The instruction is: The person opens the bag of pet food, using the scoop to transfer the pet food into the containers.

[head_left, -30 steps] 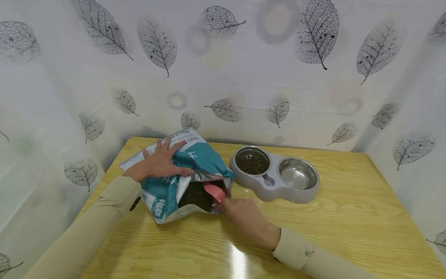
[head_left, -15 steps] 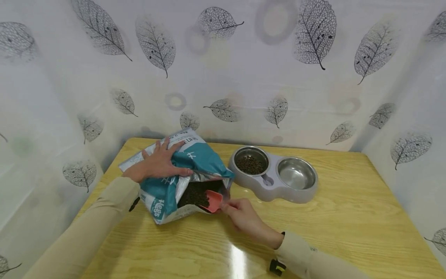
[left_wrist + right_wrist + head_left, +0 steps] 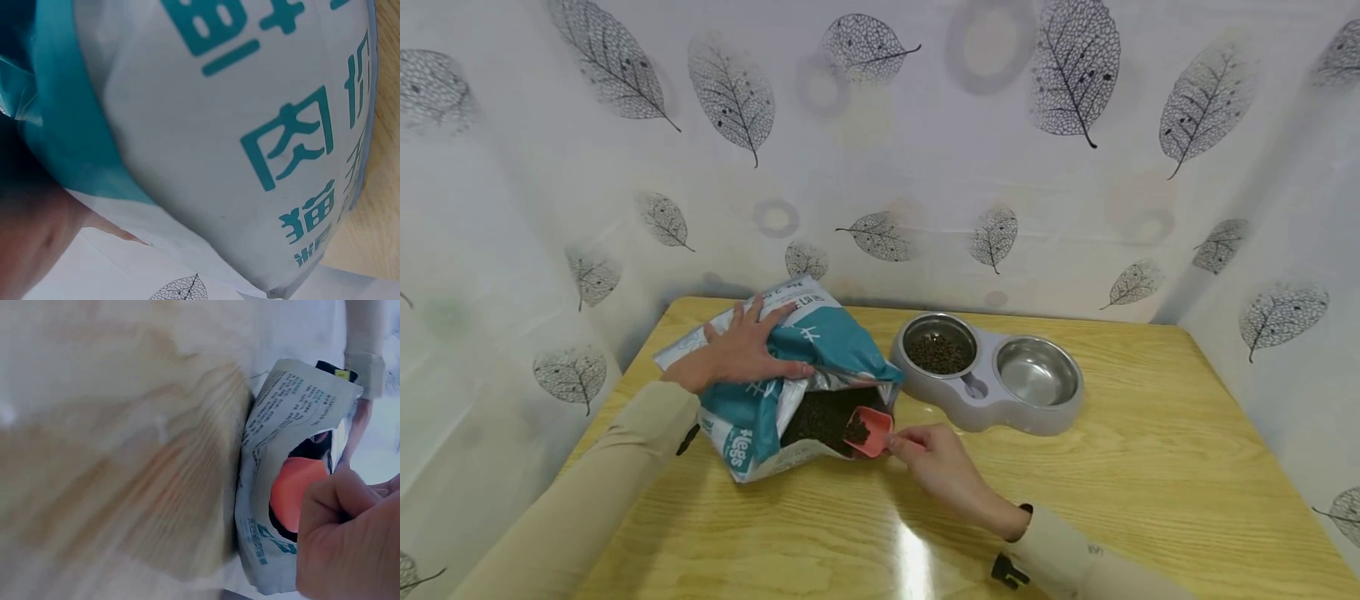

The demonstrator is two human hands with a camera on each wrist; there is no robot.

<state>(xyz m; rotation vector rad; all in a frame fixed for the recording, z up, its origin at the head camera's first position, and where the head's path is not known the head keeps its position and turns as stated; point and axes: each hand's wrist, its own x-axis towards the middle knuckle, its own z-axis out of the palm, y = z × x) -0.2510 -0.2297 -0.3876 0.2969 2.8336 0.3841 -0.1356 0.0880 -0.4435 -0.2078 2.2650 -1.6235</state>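
The left hand (image 3: 737, 350), fingers spread, is pressing the bag (image 3: 842, 342); the right hand (image 3: 947, 471) is pinching the scoop (image 3: 877, 427) at the bag's near right.

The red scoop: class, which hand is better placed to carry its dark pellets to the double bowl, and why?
Probably the right: the right hand grips the red scoop and is nearer the double bowl. The left hand lies spread on the bag, farther away.
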